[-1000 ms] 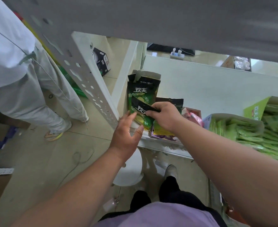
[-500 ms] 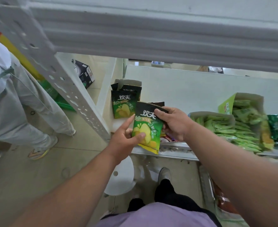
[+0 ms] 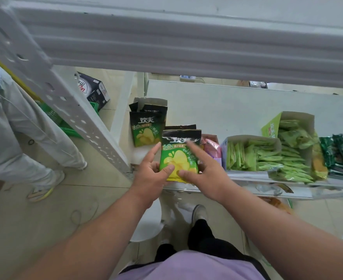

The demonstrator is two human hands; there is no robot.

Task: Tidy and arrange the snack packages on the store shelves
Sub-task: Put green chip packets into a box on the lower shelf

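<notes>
Both hands now on it: left hand (image 3: 149,174) and right hand (image 3: 204,174) pinch the green chip bag (image 3: 178,156), squared upright at the shelf (image 3: 247,102) front, nearly placed.

Single head-worn wide-angle view, looking steeply down and forward from above the person's own arms. Close to the white shelf (image 3: 237,110), whose upper shelf edge (image 3: 186,43) fills the top. Floor (image 3: 35,219) shows below left. No second view.
</notes>
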